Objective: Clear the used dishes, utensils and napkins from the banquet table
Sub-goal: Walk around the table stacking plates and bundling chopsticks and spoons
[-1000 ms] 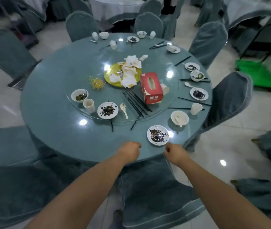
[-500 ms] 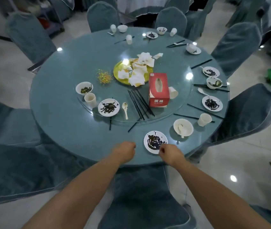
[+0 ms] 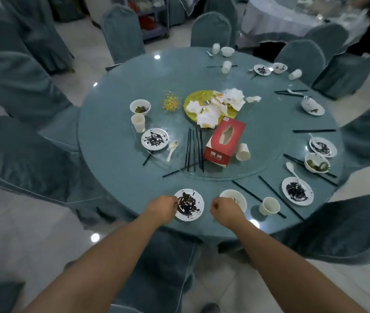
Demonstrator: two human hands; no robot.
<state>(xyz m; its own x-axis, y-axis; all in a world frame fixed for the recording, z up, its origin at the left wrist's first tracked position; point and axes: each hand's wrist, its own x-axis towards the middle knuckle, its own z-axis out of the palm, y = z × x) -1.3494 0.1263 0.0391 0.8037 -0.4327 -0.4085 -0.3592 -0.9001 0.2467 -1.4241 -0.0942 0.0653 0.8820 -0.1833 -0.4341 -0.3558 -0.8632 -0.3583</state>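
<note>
Reaching out over the near edge of the round banquet table (image 3: pixel 111 123), both bare arms end in loosely curled fists. Furthest left on the glass turntable (image 3: pixel 258 141) sit a small bowl (image 3: pixel 140 106) with dark scraps, a paper cup (image 3: pixel 138 123) just beside it, and a soiled white plate (image 3: pixel 154 139) with a white spoon (image 3: pixel 172 150) lying next to it. The left hand (image 3: pixel 162 208) hovers at the table's edge, its fingers curled in with the knuckles touching or just over the left rim of the near dirty plate (image 3: pixel 189 204); whether it actually grips the rim cannot be told. In the middle of the turntable, a bundle of black chopsticks (image 3: pixel 194 150) lies beside a red tissue box (image 3: pixel 225 142), behind which a yellow plate (image 3: pixel 193 102) holds crumpled napkins (image 3: pixel 222 105). The right hand (image 3: pixel 225 211) has its fingers curled too, apparently holding nothing, its knuckles over the near edge of a white bowl (image 3: pixel 236 197). Further right stand another paper cup (image 3: pixel 268 206), loose chopsticks, a second smeared plate (image 3: pixel 297 190) and a bowl of greenish leftovers (image 3: pixel 316 163). Covered chairs (image 3: pixel 21 154) ring the table.
</note>
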